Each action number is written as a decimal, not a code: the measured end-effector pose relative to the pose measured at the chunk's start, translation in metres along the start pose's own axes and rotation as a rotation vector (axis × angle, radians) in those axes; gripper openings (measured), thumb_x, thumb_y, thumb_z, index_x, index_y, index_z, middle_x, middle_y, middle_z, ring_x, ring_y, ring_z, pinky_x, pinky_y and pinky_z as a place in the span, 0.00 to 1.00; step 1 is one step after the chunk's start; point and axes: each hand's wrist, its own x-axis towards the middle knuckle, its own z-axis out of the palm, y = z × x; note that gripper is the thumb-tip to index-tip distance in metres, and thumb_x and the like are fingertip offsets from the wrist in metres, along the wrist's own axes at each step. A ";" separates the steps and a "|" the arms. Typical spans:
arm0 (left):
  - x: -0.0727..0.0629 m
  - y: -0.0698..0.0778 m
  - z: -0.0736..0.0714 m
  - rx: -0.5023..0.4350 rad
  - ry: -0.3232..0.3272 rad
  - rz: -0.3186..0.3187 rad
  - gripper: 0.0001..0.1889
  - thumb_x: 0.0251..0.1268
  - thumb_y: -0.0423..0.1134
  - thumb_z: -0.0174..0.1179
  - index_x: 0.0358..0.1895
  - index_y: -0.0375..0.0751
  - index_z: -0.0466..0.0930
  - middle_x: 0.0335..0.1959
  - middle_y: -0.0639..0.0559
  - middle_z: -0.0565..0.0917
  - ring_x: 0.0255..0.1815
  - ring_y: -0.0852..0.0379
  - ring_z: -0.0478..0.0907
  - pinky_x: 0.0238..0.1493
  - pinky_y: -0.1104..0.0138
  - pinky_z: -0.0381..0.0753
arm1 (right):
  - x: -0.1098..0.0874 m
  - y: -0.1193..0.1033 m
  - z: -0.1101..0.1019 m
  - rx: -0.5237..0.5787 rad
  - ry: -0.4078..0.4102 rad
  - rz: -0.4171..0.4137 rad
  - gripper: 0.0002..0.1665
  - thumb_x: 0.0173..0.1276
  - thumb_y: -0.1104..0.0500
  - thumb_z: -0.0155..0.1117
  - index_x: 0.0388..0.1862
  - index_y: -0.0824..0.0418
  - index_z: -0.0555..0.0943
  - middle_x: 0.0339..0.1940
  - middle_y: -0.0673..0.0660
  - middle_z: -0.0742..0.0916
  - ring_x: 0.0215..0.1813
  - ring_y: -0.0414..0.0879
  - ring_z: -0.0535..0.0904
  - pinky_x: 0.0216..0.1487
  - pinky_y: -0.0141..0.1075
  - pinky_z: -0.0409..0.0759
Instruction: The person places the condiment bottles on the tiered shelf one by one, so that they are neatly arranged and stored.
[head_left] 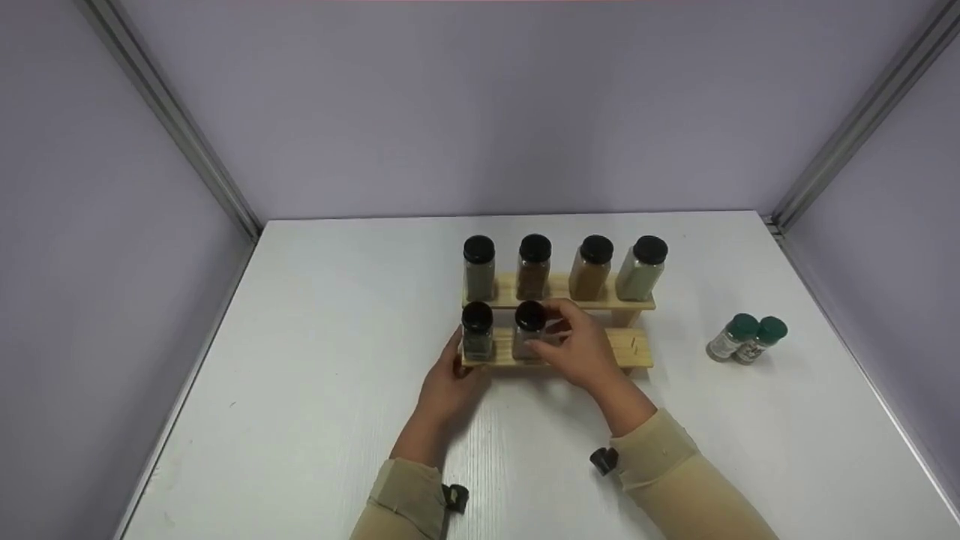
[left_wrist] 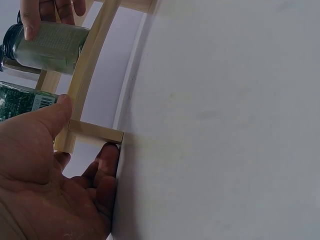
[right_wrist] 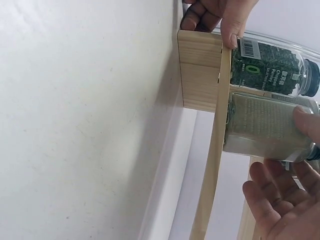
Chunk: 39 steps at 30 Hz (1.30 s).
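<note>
A two-tier wooden spice rack (head_left: 632,349) stands on the white table. On its lower shelf, my right hand (head_left: 586,351) pinches a black-capped spice jar (right_wrist: 262,125) between thumb and fingers; pale greenish powder fills it, and its base is at the shelf. My left hand (head_left: 448,386) grips the rack's left end, the thumb on the shelf's front edge and the other fingers around the end support, as the left wrist view shows. Just left of the held jar stands a jar of chopped parsley (right_wrist: 270,70), close to the left thumb.
Along the upper shelf stand several black-capped jars, among them one of orange-brown powder (head_left: 589,279) and a pale green one (head_left: 640,279). Two green-capped jars (head_left: 726,343) sit side by side on the table (head_left: 330,360) at the right. Grey-lilac panels (head_left: 525,112) enclose the table.
</note>
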 end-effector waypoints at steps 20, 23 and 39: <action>0.002 -0.002 -0.004 0.065 -0.015 0.017 0.44 0.76 0.45 0.66 0.88 0.56 0.50 0.67 0.37 0.81 0.64 0.44 0.80 0.65 0.48 0.77 | -0.060 0.056 -0.120 -0.249 0.256 0.100 0.25 0.90 0.55 0.47 0.50 0.67 0.89 0.45 0.62 0.91 0.54 0.53 0.85 0.56 0.25 0.72; 0.004 -0.005 -0.005 0.117 -0.021 0.068 0.44 0.77 0.44 0.65 0.88 0.47 0.51 0.64 0.33 0.82 0.64 0.41 0.80 0.67 0.45 0.75 | -0.065 0.064 -0.142 -0.271 0.340 0.112 0.25 0.90 0.53 0.48 0.51 0.69 0.88 0.48 0.64 0.91 0.50 0.44 0.85 0.53 0.20 0.72; 0.001 -0.002 -0.003 0.048 -0.009 0.003 0.44 0.75 0.43 0.64 0.88 0.56 0.50 0.70 0.34 0.78 0.67 0.42 0.78 0.67 0.48 0.76 | -0.062 0.104 -0.191 -0.367 0.508 0.248 0.34 0.75 0.56 0.72 0.73 0.70 0.74 0.65 0.71 0.78 0.62 0.60 0.76 0.57 0.39 0.72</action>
